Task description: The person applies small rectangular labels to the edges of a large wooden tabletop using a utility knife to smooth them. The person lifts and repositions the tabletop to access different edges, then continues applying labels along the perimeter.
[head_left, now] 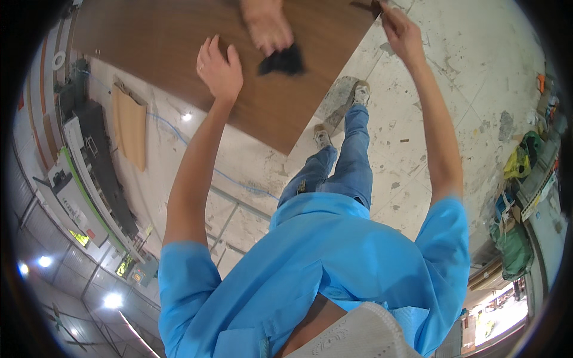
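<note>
My left hand (219, 70) lies on or just over a brown wood-grain panel (179, 36), its fingers stretched and thumb apart, with nothing in it. At the panel's far right edge, my right hand (404, 37) has its fingers closed on a small dark brown piece (376, 8). What kind of piece it is, I cannot make out. Between my hands another person's hand (268, 30), blurred by motion, presses a black cloth (283, 61) on the panel's surface.
A tan board (129, 124) lies left of the panel. A thin blue hose (230, 177) runs over the stained pale floor (406, 155). Green and yellow bags (516, 241) with clutter line the right side. Long dark and white machinery (98, 161) stands at left.
</note>
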{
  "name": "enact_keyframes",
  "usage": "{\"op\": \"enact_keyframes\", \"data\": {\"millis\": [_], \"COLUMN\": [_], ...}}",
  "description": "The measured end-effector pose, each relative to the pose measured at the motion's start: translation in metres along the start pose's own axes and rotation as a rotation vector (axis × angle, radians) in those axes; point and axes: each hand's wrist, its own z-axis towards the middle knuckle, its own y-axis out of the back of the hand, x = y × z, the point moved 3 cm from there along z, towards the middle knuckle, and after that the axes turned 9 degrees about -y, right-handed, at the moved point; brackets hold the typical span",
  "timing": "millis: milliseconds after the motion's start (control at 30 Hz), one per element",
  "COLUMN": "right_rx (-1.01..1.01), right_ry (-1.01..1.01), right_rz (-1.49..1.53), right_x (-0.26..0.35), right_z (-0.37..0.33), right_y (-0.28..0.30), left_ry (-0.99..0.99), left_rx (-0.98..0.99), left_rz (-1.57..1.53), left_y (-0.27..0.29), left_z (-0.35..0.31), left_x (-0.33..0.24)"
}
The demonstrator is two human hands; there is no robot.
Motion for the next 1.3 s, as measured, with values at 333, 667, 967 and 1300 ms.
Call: {"op": "enact_keyframes", "data": {"millis": [333,667,967,1300], "right_rx": [0.138,0.123,-0.332,-0.120], "right_ry": [0.113,-0.138,-0.406,-0.159], "right_rz": [0.012,0.261,0.072,-0.125], "right_x": [0.185,0.136,-0.110,-0.155], "right_z": [-0.261,-0.186,0.145,0.226], "right_y": [-0.089,-0.043,0.062,0.067], "left_ry": [0.040,0.010,0.079,0.074], "left_rx": [-0.020,-0.001,0.119,0.147], "left_rz": [-0.032,-0.032,-0.032,-0.015], "left_y": [-0.012,0.000,0.012,0.014], "left_z": [-0.001,0.002,-0.002,-0.007], "left_x": [0.005,-0.003,-0.004,-0.004]}}
